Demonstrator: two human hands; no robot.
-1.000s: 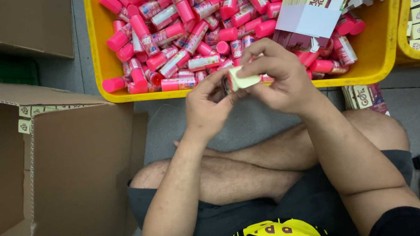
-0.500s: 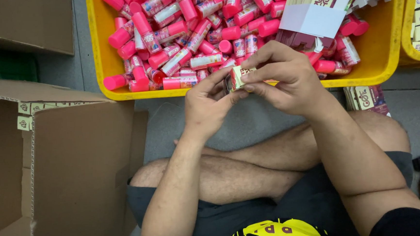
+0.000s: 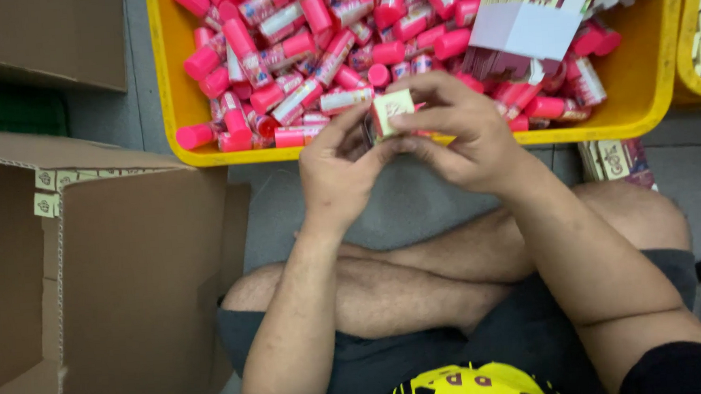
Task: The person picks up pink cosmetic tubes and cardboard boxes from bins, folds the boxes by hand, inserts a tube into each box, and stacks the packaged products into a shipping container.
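Small printed carton [image 3: 391, 110] sits pinched between my left hand [image 3: 339, 169] and right hand [image 3: 462, 133], just before the yellow bin [image 3: 167, 86] of pink tubes [image 3: 293, 54], fingertips steadying it.

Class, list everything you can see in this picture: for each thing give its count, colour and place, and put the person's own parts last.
yellow bin: one, top centre
pink tubes: many, heaped in the bin
flat cartons: a stack, pale, in the bin at right
second bin: yellow, far right, holds pale boxes
cardboard box: brown, open, left
small carton: one, pale, between both hands
left hand: grips the carton
right hand: grips the carton
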